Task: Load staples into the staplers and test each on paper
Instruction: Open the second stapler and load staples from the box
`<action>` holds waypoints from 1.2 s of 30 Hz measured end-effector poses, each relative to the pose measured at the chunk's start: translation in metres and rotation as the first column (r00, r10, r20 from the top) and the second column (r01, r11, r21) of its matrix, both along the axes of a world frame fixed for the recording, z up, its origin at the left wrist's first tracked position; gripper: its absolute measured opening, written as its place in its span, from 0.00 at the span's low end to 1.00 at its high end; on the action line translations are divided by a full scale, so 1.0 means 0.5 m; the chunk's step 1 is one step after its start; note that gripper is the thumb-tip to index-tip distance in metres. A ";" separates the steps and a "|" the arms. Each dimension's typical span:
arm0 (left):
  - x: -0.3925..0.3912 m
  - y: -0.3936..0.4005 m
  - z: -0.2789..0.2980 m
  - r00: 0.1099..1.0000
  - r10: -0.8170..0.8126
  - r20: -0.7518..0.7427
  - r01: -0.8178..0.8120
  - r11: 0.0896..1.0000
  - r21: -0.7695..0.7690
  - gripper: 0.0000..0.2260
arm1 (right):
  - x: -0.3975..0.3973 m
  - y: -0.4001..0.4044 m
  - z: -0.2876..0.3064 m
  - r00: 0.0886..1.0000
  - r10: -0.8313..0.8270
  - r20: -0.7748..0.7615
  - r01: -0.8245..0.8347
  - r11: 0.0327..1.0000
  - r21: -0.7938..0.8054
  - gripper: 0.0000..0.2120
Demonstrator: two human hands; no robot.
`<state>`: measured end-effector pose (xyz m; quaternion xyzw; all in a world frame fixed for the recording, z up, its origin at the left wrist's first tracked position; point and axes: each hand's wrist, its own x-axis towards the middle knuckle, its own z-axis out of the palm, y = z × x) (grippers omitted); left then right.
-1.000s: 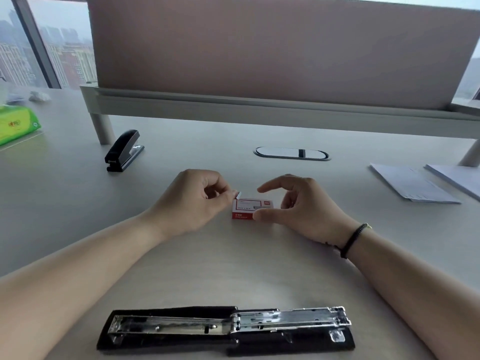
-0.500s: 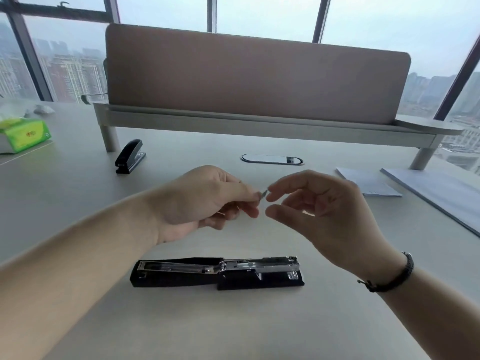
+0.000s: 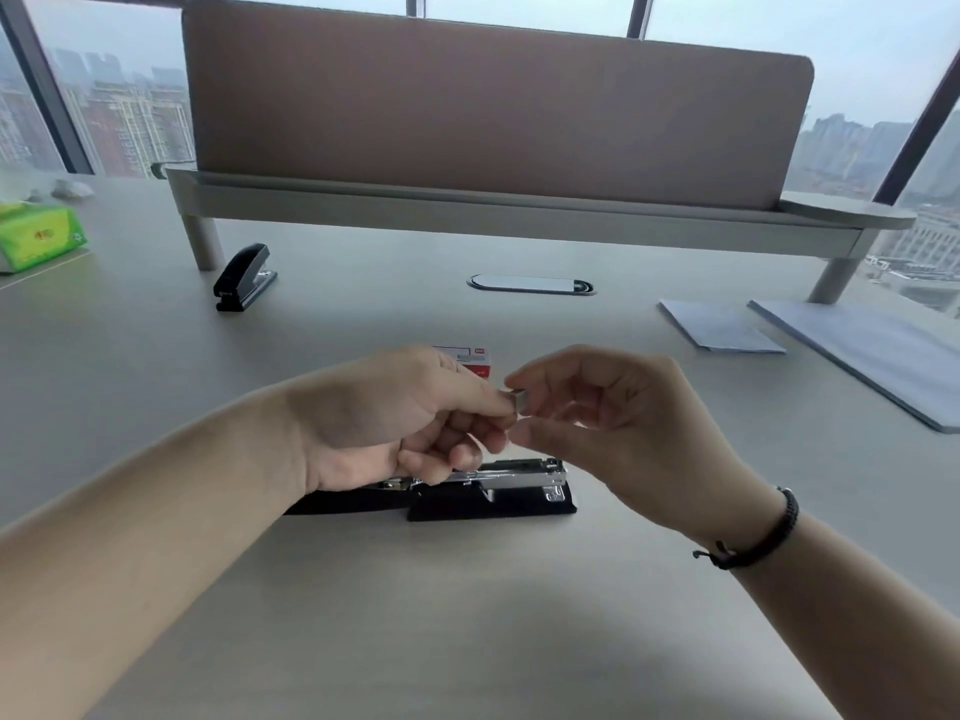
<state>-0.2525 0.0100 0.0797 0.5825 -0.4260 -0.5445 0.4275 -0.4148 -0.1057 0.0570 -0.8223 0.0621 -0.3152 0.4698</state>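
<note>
From the head camera, the change is plain: a second ago both hands were down at the staple box [image 3: 470, 358] on the desk [image 3: 363, 615]; half a second ago they had come up with a sliver of metal between them. Now the box lies alone just behind the left hand [image 3: 395, 423], and a short staple strip [image 3: 521, 398] sits pinched between that hand's thumb and forefinger, with the right hand [image 3: 618, 433] closing its own thumb and forefinger on the strip's other end. Both hands are clamped on it, the remaining fingers curled loosely.

The hands hover just above the open stapler [image 3: 488, 491], whose top is swung back so the shiny metal channel shows, partly hidden under the left hand. I take it the strip is about to go into that channel, so the first stapler is not yet loaded and nothing is tested.

Well behind and left of the open stapler stands a second stapler [image 3: 244, 278], closed and untouched. The paper [image 3: 722, 327] lies well to the right and behind it.

Writing: the box is red and white with a small red logo, too blurred to read. A green packet [image 3: 36, 239] far left bears a mark I cannot make out.
</note>
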 end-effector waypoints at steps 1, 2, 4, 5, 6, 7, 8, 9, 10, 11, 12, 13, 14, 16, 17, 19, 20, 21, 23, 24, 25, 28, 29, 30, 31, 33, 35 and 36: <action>0.000 0.001 -0.002 1.000 -0.003 -0.003 0.003 1.000 -0.002 0.07 | 0.000 -0.001 -0.002 1.000 0.006 0.002 -0.006 1.000 -0.005 0.12; 0.000 0.001 -0.004 1.000 -0.006 -0.004 0.006 1.000 -0.013 0.07 | 0.001 -0.001 -0.003 1.000 0.010 0.007 -0.010 1.000 -0.012 0.13; 0.000 0.002 -0.006 1.000 -0.003 0.009 0.003 0.999 -0.046 0.08 | 0.002 -0.001 -0.006 1.000 0.000 0.021 0.001 0.999 -0.035 0.13; 0.000 0.003 -0.007 1.000 0.003 0.020 -0.002 0.998 -0.059 0.08 | 0.002 0.000 -0.007 0.999 -0.013 0.029 0.015 0.999 -0.051 0.13; -0.001 0.004 -0.007 0.999 0.010 0.031 -0.008 0.998 -0.069 0.09 | 0.002 0.000 -0.008 0.999 -0.028 0.036 0.031 0.997 -0.070 0.13; -0.001 0.004 -0.008 0.999 0.017 0.039 -0.015 0.997 -0.075 0.09 | 0.003 0.001 -0.008 0.998 -0.043 0.040 0.046 0.995 -0.089 0.13; -0.001 0.005 -0.008 0.999 0.024 0.042 -0.021 0.997 -0.078 0.10 | 0.003 0.002 -0.009 0.998 -0.054 0.042 0.058 0.993 -0.106 0.12; 0.000 0.006 -0.009 0.999 0.029 0.043 -0.025 0.996 -0.080 0.10 | 0.002 0.002 -0.009 0.997 -0.063 0.041 0.067 0.991 -0.116 0.12; 0.000 0.007 -0.010 0.999 0.030 0.041 -0.027 0.996 -0.081 0.10 | 0.002 0.003 -0.010 0.997 -0.070 0.039 0.074 0.990 -0.119 0.11; 0.001 0.008 -0.011 0.999 0.031 0.041 -0.028 0.996 -0.082 0.09 | 0.001 0.004 -0.010 0.996 -0.076 0.036 0.080 0.990 -0.116 0.10; 0.001 0.009 -0.012 0.998 0.034 0.044 -0.030 0.996 -0.083 0.09 | 0.001 0.005 -0.011 0.996 -0.080 0.033 0.083 0.991 -0.105 0.09; 0.000 0.010 -0.014 0.998 0.040 0.052 -0.036 0.996 -0.087 0.09 | 0.000 0.006 -0.011 0.996 -0.080 0.029 0.082 0.993 -0.085 0.08; -0.001 0.011 -0.015 0.997 0.051 0.063 -0.045 0.995 -0.092 0.09 | -0.001 0.007 -0.010 0.997 -0.079 0.022 0.080 0.995 -0.060 0.07; -0.004 0.011 -0.017 0.993 0.081 0.087 -0.072 0.991 -0.109 0.09 | -0.002 0.009 -0.008 0.997 -0.082 0.003 0.082 0.996 -0.018 0.06; -0.006 0.012 -0.017 0.989 0.100 0.106 -0.087 0.989 -0.123 0.09 | -0.003 0.010 -0.007 0.996 -0.087 -0.004 0.087 0.996 -0.004 0.07; -0.010 0.012 -0.019 0.973 0.156 0.170 -0.129 0.979 -0.159 0.10 | -0.002 0.010 -0.005 0.994 -0.107 -0.013 0.107 0.994 0.017 0.06; -0.011 0.011 -0.020 0.960 0.192 0.203 -0.157 0.971 -0.180 0.10 | -0.001 0.009 -0.004 0.992 -0.122 -0.020 0.123 0.992 0.030 0.06; -0.012 0.011 -0.021 0.947 0.227 0.226 -0.183 0.963 -0.200 0.10 | -0.001 0.007 -0.004 0.990 -0.138 -0.029 0.139 0.990 0.039 0.06; -0.014 0.009 -0.024 0.934 0.268 0.236 -0.214 0.949 -0.230 0.10 | 0.000 0.004 -0.005 0.986 -0.157 -0.047 0.159 0.986 0.040 0.05; -0.015 0.008 -0.026 0.930 0.278 0.239 -0.221 0.945 -0.239 0.10 | 0.001 0.004 -0.006 0.985 -0.163 -0.055 0.165 0.986 0.038 0.05; -0.017 0.008 -0.028 0.924 0.289 0.249 -0.228 0.942 -0.246 0.10 | 0.001 0.004 -0.006 0.984 -0.167 -0.061 0.169 0.985 0.037 0.05; -0.020 0.007 -0.032 0.907 0.326 0.266 -0.258 0.930 -0.262 0.09 | 0.002 0.005 -0.007 0.983 -0.168 -0.072 0.170 0.985 0.025 0.05; -0.021 0.007 -0.032 0.905 0.337 0.259 -0.269 0.926 -0.265 0.10 | 0.001 0.004 -0.008 0.984 -0.164 -0.074 0.166 0.986 0.026 0.06; -0.022 0.007 -0.031 0.904 0.346 0.251 -0.279 0.923 -0.266 0.10 | 0.000 0.004 -0.008 0.984 -0.160 -0.075 0.162 0.986 0.031 0.06; -0.023 0.007 -0.031 0.903 0.354 0.243 -0.289 0.919 -0.267 0.10 | 0.000 0.004 -0.008 0.985 -0.157 -0.077 0.160 0.987 0.033 0.07; -0.026 0.007 -0.030 0.903 0.362 0.232 -0.298 0.916 -0.269 0.10 | -0.001 0.004 -0.008 0.985 -0.153 -0.082 0.155 0.988 0.015 0.07; -0.027 0.006 -0.032 0.905 0.358 0.228 -0.293 0.915 -0.276 0.09 | -0.001 0.005 -0.009 0.982 -0.165 -0.091 0.161 0.986 -0.050 0.06; -0.027 0.006 -0.033 0.905 0.355 0.235 -0.286 0.915 -0.284 0.09 | -0.001 0.003 -0.009 0.980 -0.175 -0.095 0.166 0.981 -0.098 0.05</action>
